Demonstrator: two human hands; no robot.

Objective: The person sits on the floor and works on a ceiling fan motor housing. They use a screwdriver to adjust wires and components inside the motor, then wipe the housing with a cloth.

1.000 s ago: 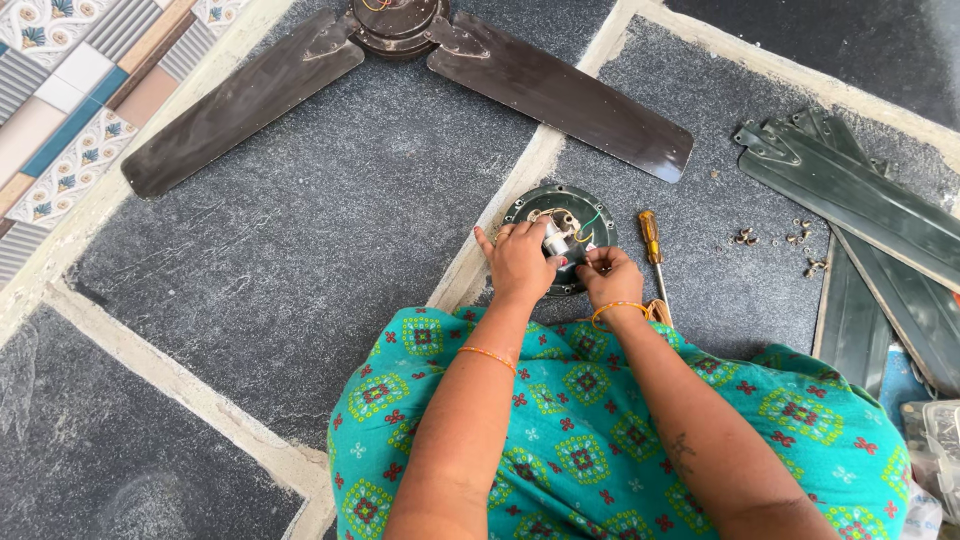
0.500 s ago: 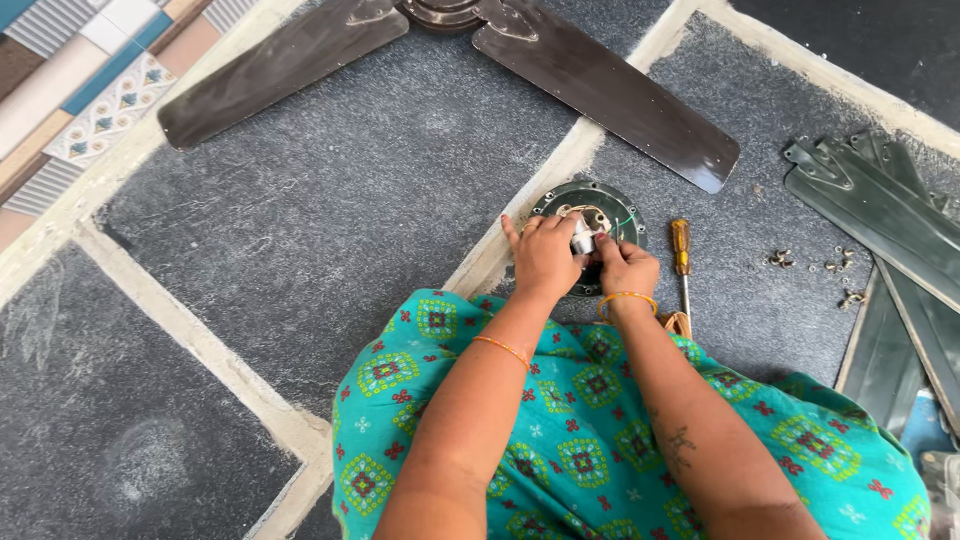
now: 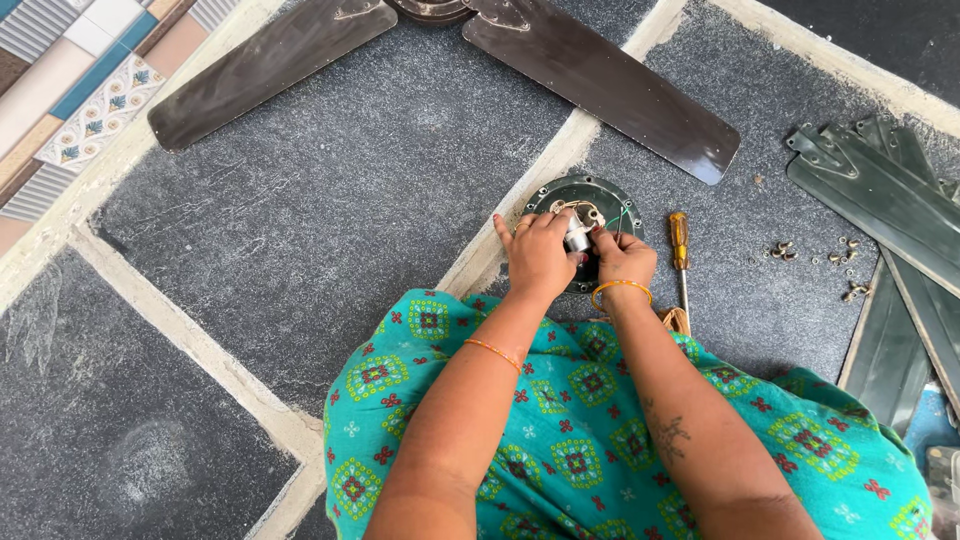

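A round dark fan motor housing point(image 3: 560, 196) lies on the stone floor in front of my knees, with wires showing at its middle. My left hand point(image 3: 538, 255) rests on its near left side, fingers curled around a small silver cylindrical part point(image 3: 577, 238) at the centre. My right hand point(image 3: 622, 258) pinches at the same part from the right, beside thin green and white wires point(image 3: 621, 216). Both hands cover the near half of the housing.
A yellow-handled screwdriver point(image 3: 680, 250) lies just right of the housing. Loose screws point(image 3: 812, 256) are scattered further right. Detached dark green fan blades point(image 3: 880, 200) lie at the right edge. A brown ceiling fan with blades point(image 3: 600, 85) lies ahead. Patterned tiles point(image 3: 70, 90) lie at top left.
The view has shifted, so the housing and hands sit a little further right and higher. Both hands stay on the centre part, with fingers slightly regripped.
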